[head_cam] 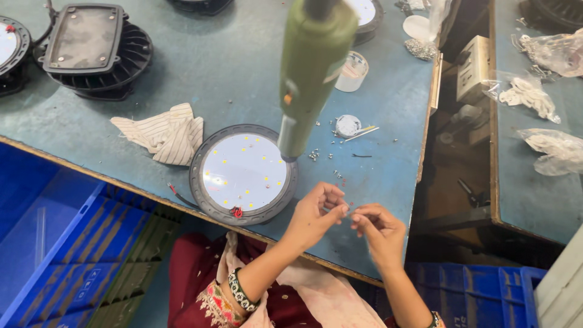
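Small part: something tiny, likely a screw, is pinched between the fingertips of both hands just above the worktop's near edge — too small to make out for certain.
Left hand (317,209): fingers curled narrow, tips meeting the other hand's at the pinch; a beaded bracelet sits on the wrist.
Right hand (378,229): fingers drawn together in a fine pinch, touching the left fingertips.
Loose screws (314,155): scattered on the worktop between the hands and the hanging tool, a few lying just beside the left hand.
Round light panel (243,174): white disc with small yellow dots in a dark ring, lying flat just to the left of the hands; red wires (236,212) show at its near rim.
Hanging screwdriver (310,73): a green power tool suspended over the panel's right edge, tip downward, untouched.
Striped cloth (164,133): crumpled, left of the panel.
Worktop (243,73): blue-green, scuffed; a dark finned housing (94,51) rests far left.
Risk: the pinch is held right at the worktop edge — a slip would likely drop the part into the lap or the blue crates (73,255) below, where it would be hard to find.
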